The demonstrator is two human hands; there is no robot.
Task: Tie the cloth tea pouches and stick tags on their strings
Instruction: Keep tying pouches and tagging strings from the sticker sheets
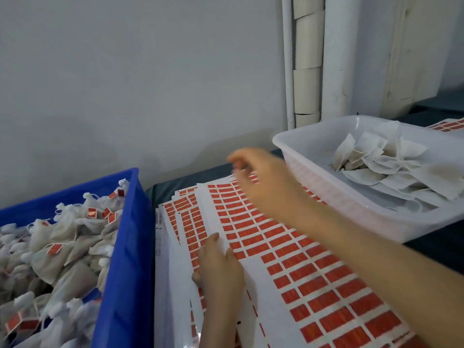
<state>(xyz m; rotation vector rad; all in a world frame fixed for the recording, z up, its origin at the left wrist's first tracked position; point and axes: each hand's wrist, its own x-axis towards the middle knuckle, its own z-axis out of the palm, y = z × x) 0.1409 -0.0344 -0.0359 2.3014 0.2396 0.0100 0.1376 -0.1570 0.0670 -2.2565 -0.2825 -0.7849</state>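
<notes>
Head cam:
- Stack of tag sheets (313, 272), red stickers on white backing, runs from centre down to 5 o'clock on the dark table (175, 184).
- Left hand (221, 270) at 6 o'clock lies on the top sheet's white left margin, two fingers pointing to 12. The rest curl at the sheet edge. Can't tell whether they grip it or just press.
- Right hand (266, 179) is just past centre toward 12, over the far end of the sheets. It's motion-blurred with fingers bent down. Can't tell if it's pinching anything.
- Blue bin (125, 247) at 8 o'clock is full of tied pouches (62, 234), several with red tags (54, 248).
- White tray (351, 209) at 2 o'clock holds flat untied pouches (389, 167).
- Another sheet (447, 126) lies beyond the tray.
</notes>
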